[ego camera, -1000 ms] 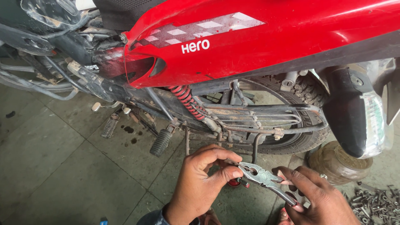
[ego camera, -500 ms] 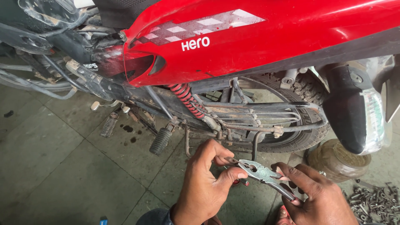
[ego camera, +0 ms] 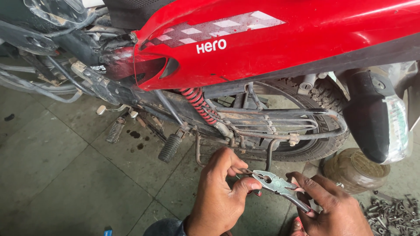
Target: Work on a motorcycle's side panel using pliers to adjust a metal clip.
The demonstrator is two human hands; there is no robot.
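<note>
A red motorcycle with a glossy tail panel (ego camera: pixel 306 48) stands on the grey tiled floor (ego camera: pixel 57 175), its red coil-spring shock absorber (ego camera: pixel 197 102) beside the black rear tyre (ego camera: pixel 323 96). Below the tyre, the right hand (ego camera: pixel 337 209) grips the handles of silver metal pliers (ego camera: pixel 275 183). The left hand (ego camera: pixel 218 196), fingers curled, pinches at the pliers' nose.
</note>
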